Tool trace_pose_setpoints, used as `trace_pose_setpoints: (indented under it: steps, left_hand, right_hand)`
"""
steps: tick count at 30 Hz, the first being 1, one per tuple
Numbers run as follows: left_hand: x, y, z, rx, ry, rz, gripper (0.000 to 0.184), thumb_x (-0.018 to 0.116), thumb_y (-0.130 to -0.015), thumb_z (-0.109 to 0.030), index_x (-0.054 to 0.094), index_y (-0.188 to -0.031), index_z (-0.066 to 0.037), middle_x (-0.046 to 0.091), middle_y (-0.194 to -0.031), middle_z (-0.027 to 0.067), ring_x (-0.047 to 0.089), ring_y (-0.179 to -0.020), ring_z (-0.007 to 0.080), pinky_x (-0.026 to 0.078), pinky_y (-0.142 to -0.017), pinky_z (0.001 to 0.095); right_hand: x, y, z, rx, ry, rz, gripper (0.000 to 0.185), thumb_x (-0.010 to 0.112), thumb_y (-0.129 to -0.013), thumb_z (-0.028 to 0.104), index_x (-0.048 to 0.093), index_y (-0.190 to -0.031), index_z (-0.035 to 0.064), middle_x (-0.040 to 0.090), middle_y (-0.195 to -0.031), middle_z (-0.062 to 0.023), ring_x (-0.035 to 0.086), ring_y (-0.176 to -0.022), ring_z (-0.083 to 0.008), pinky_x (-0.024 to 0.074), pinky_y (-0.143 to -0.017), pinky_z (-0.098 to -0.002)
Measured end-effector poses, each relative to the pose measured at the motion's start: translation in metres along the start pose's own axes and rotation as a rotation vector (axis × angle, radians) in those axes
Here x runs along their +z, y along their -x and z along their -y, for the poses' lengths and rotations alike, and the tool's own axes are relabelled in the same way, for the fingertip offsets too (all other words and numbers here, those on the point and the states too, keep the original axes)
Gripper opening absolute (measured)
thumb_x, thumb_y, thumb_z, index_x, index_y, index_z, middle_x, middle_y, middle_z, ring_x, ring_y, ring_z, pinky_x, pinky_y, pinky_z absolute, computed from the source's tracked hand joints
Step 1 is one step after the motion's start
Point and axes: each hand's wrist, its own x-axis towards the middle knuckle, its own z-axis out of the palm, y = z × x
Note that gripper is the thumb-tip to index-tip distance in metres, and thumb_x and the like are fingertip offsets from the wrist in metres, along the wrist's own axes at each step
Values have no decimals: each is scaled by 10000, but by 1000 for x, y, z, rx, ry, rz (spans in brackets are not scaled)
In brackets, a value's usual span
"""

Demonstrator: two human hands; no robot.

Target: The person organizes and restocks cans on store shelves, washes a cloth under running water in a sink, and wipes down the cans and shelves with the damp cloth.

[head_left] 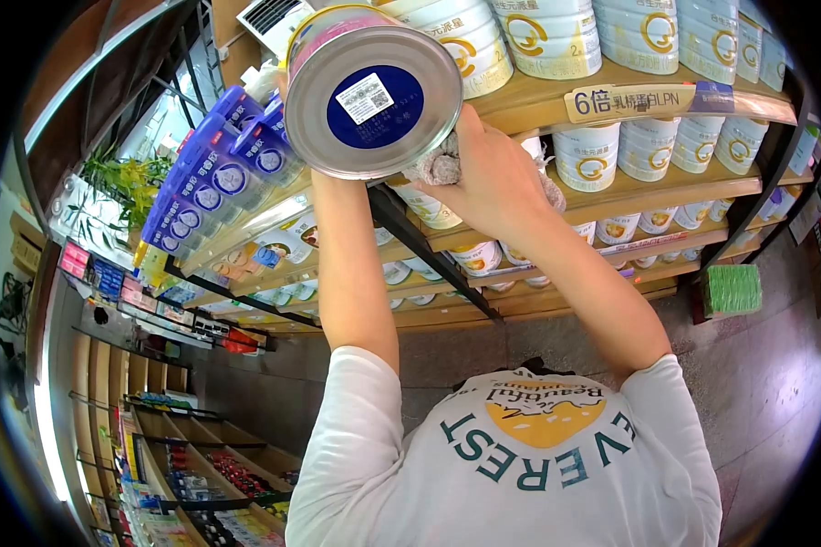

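Note:
A large round can is held up at the top centre, its metal base with a dark blue disc and a white code label facing me. My left hand is mostly hidden behind the can, its wrist showing just below the rim, and it grips the can from the far side. To the right of the can, my right hand is closed on a greyish, fluffy cloth that touches the can's lower right edge. Part of the cloth hangs out beyond the wrist.
Wooden shelves with rows of white cans run across the top and right. Blue-lidded containers stand on the left. A green block is near the floor at right. More shelving stands at lower left.

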Motion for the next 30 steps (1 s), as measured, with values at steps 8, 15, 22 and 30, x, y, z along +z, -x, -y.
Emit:
trace_pose_setpoints:
  steps: [8,15,22,30]
  left_hand:
    - [5,1,6,27,78,40,593,342,-873,-546,514,-1159,-55,588,-1070,135,572,-924,260,490,-802,385]
    - [6,1,4,32,89,46,587,346,-876,-539,518,-1151,-50,593,-1061,136,581,-908,262,497,-785,379]
    - [1,1,2,10,43,27,578,354,-878,-531,516,-1152,-48,591,-1064,141,581,-912,264,499,-785,378]
    - [-3,3,0,-3,-26,-1,569,364,-880,-523,514,-1152,-47,587,-1068,148,581,-917,267,500,-784,377]
  right_hand:
    - [7,1,-4,-20,-38,-54,689,744,-675,270,362,-1182,1,594,-930,-225,580,-896,-366,458,-762,-418]
    - [7,1,-1,-26,-17,-50,581,733,-676,251,411,-1031,-78,584,-877,-218,580,-851,-349,482,-688,-412]
    - [11,4,-3,-20,-6,-44,568,735,-678,260,415,-1006,-76,585,-863,-218,580,-849,-352,482,-689,-412]
    - [8,8,0,-19,14,-16,571,742,-672,258,414,-992,-83,583,-860,-219,579,-849,-346,483,-692,-403]
